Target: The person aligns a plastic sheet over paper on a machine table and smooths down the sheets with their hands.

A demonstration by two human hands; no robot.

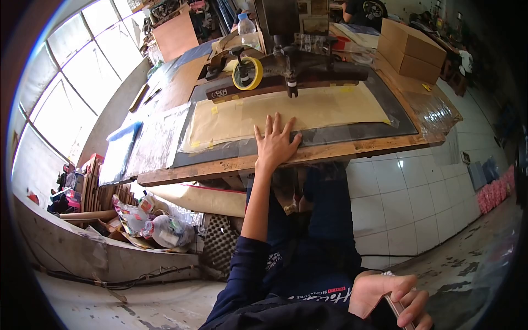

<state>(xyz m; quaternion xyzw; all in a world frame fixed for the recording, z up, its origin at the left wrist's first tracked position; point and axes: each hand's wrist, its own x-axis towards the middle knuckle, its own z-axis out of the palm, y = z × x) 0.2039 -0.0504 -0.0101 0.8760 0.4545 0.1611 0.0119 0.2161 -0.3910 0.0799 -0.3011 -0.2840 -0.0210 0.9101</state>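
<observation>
Tan paper sheet (324, 107) lies flat on the dark mat (402, 111) atop your worktop (363, 147). Its long axis runs left to right before you, roughly along the worktop's front edge. In this curved view the right end sits a little higher than the left. Short ends face left and right; one long edge faces you, the other lies just below the dark bar (330, 78). Whether it is one layer or several, cannot tell. Small yellow tape pieces (214, 110) show on it, one near the left end.

Your left hand (276, 146) rests palm down over the near long edge, around the middle of its length. Grip there: fingers spread apart, clamped on nothing, tips pointing away from you toward the bar, across the long axis. Thumb angles off to the right.

Your right hand (379, 289) is low at your right side, well apart from the sheet. Grip there: fingers closed around a phone (385, 316).

Around: yellow tape roll (257, 74) at the bar's left part, clear plastic (157, 137) left of the mat, cardboard boxes (418, 47) at far right.
</observation>
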